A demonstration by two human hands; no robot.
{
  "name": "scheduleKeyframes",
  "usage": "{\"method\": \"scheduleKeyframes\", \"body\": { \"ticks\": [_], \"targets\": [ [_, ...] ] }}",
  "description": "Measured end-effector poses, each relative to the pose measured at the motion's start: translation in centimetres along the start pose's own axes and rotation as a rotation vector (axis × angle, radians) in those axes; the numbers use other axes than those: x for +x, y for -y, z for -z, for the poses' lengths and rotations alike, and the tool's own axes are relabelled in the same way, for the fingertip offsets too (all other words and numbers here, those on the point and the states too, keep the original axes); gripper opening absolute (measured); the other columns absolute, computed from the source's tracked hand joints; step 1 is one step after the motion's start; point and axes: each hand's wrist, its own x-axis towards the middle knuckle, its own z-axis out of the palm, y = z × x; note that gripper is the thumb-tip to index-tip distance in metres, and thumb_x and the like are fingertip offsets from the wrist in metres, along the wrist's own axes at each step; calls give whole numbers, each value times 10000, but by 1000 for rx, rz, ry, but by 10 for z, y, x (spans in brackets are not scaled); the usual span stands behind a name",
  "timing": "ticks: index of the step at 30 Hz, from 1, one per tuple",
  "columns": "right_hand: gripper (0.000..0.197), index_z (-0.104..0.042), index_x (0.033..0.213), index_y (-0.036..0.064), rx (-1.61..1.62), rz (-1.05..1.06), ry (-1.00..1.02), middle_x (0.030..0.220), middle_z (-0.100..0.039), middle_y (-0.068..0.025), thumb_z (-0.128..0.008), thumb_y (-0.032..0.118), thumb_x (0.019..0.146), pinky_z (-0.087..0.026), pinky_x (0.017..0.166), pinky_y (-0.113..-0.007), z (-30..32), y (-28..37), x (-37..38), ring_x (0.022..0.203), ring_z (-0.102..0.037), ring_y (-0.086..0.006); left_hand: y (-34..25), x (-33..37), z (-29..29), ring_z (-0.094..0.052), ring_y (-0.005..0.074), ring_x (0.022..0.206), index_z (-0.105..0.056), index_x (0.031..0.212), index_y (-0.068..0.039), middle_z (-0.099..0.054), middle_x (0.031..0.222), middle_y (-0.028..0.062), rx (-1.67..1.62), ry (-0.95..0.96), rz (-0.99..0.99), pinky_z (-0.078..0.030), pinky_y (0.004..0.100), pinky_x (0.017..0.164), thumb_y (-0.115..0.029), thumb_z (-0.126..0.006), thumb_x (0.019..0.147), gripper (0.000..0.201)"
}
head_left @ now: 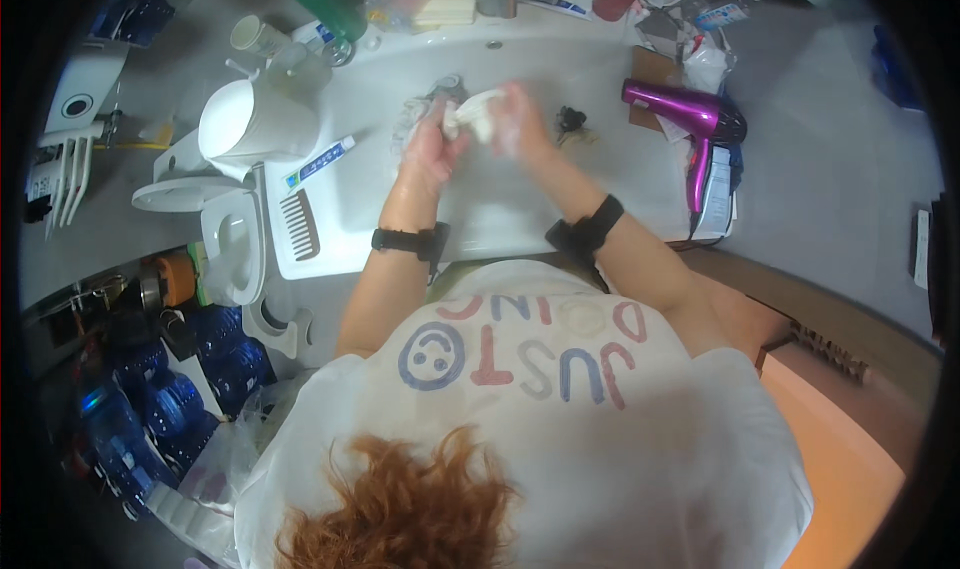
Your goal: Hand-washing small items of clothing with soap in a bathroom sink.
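Note:
Over the white washbasin [355,239], both my hands work on a wet-looking white cloth [476,117], bunched up between them. My left hand [433,151] is closed around its left end. On the other end sits my right hand [520,127], its fingers curled in and slightly blurred. A second, greyish-white cloth [412,109] lies in the basin just beyond and left of my left hand. To the right of my hands, a small dark object [571,120] rests on the basin floor; I cannot make out what it is.
A toothpaste tube [320,163] and a brown comb [299,225] lie on the left rim, near a white bucket [240,124]. At right is a purple hair dryer [685,112]. A green bottle [325,4] stands behind; a toilet [232,249] is at left.

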Motion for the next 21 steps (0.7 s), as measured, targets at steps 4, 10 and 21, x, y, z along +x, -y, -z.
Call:
{"method": "scheduleKeyframes", "body": {
  "ticks": [4, 10, 21],
  "targets": [
    [282, -512, 979, 82, -688, 618, 90, 814, -598, -188, -569, 249, 759, -496, 598, -360, -24, 49, -48, 771, -605, -313, 37, -27, -20, -521, 128, 741, -497, 958, -107, -508, 834, 37, -178, 352, -245, -443, 224, 578, -307, -393, 911, 230],
    [228, -566, 959, 76, -830, 474, 54, 784, -602, -167, -520, 236, 803, -482, 644, -426, 8, 29, 1, 711, -590, -348, 30, -7, -37, -555, 179, 775, -515, 922, -131, -559, 794, 47, -43, 461, 217, -478, 353, 679, -359, -376, 898, 268],
    [327, -554, 814, 57, -927, 559, -236, 718, -591, -202, -419, 351, 862, -474, 657, -436, 1, 17, 7, 695, -586, -389, 30, -5, -40, -530, 138, 801, -506, 947, -141, -552, 836, 34, -90, 284, 183, -448, 285, 631, -252, -349, 914, 195]
  ]
}}
